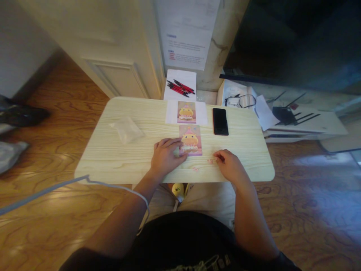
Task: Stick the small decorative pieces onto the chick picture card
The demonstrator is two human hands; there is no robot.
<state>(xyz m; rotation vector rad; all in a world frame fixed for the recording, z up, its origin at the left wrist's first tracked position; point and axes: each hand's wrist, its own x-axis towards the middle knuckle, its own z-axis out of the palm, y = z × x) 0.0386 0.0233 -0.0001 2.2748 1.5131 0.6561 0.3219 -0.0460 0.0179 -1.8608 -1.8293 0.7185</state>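
A picture card point(191, 145) with a yellow cartoon figure in a pink hat lies before me on the pale wooden table point(113, 158). Along its left edge rests my left hand point(166, 156), thumb low and fingers higher, spread apart and touching the card. My right hand point(229, 165) is to the right of the card, thumb and forefinger pinched together just over the tabletop. Anything between those fingertips is too small to make out. Small pink bits point(210, 161) lie beside them, and more pink pieces point(195, 169) sit below the card.
Behind lies a similar picture point(186, 112) on white paper point(172, 113). A black phone point(220, 121) is at right, a clear plastic bag point(126, 130) at left. Red and black pens point(180, 88) lie beyond the table. A grey cable point(113, 185) crosses my left forearm.
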